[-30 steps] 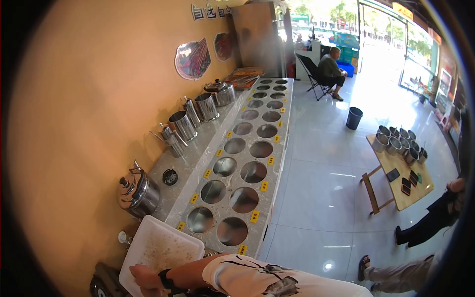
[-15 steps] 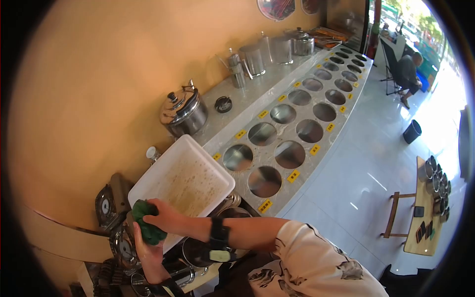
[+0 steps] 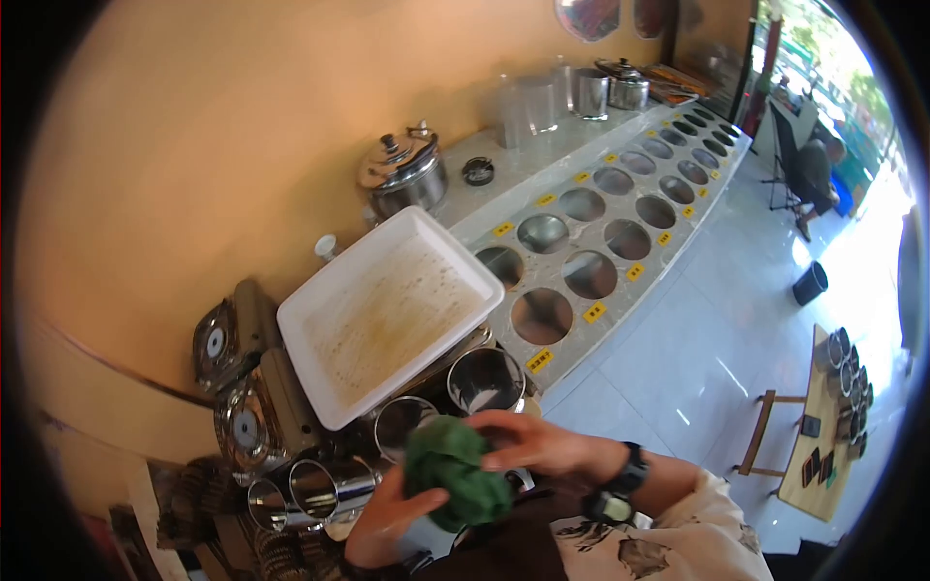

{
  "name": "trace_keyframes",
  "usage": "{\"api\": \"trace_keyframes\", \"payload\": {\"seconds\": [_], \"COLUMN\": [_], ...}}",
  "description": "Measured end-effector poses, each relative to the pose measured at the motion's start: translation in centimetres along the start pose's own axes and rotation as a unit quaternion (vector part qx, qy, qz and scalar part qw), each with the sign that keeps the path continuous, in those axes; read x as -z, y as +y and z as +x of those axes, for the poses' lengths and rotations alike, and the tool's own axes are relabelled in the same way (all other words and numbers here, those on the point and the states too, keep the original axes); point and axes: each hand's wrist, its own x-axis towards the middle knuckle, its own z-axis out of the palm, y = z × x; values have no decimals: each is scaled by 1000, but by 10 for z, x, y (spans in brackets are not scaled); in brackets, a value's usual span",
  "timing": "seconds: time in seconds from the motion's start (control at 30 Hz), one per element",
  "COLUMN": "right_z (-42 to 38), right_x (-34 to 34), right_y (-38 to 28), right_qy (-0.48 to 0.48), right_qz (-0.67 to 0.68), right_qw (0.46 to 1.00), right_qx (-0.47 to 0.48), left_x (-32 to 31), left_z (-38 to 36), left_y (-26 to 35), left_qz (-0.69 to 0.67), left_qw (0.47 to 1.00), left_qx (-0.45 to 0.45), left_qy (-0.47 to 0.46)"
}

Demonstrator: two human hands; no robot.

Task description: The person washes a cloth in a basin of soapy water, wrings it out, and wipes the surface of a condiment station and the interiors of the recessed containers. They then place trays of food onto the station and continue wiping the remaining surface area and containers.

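Note:
A bunched-up dark green cloth point(image 3: 453, 473) is held between my two hands, close to my body. My left hand point(image 3: 389, 515) grips its left side, with the thumb pressed over the front. On the right side, my right hand point(image 3: 538, 450) has its fingers closed on the cloth. Beyond the hands, a white plastic tray point(image 3: 450, 228) lies tilted, its inside bottom marked with brownish stains and specks. Round steel pots point(image 3: 487, 378) stand just past my hands, partly covered by the tray and the cloth.
Two portable gas stoves point(image 3: 254, 426) sit left of the tray. A counter point(image 3: 572, 329) with rows of round steel wells runs off to the right. A lidded pot point(image 3: 405, 179) stands by the wall. Right lies a wooden table point(image 3: 799, 479) with metal cups; a person point(image 3: 819, 174) sits farther back.
Both hands have moved right, away from the tray's near left corner and toward my body, carrying the green cloth. The camera view has shifted, so the whole tray now shows.

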Motion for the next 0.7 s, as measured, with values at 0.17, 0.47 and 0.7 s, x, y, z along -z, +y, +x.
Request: {"api": "trace_keyframes", "payload": {"seconds": [0.17,0.47,0.7], "right_z": [-81,-174,-255], "right_x": [41,165,224], "right_y": [17,50,18], "right_qy": [55,381,467], "right_qz": [18,-142,-147], "right_qw": [998,913,870], "right_qx": [-34,-11,-64], "left_x": [-20,-80,-205], "left_z": [37,107,203], "left_y": [-50,-79,-117], "left_qz": [118,334,266], "left_qw": [978,941,964], "left_qx": [93,52,-16], "left_qy": [-148,-3,-16]}}
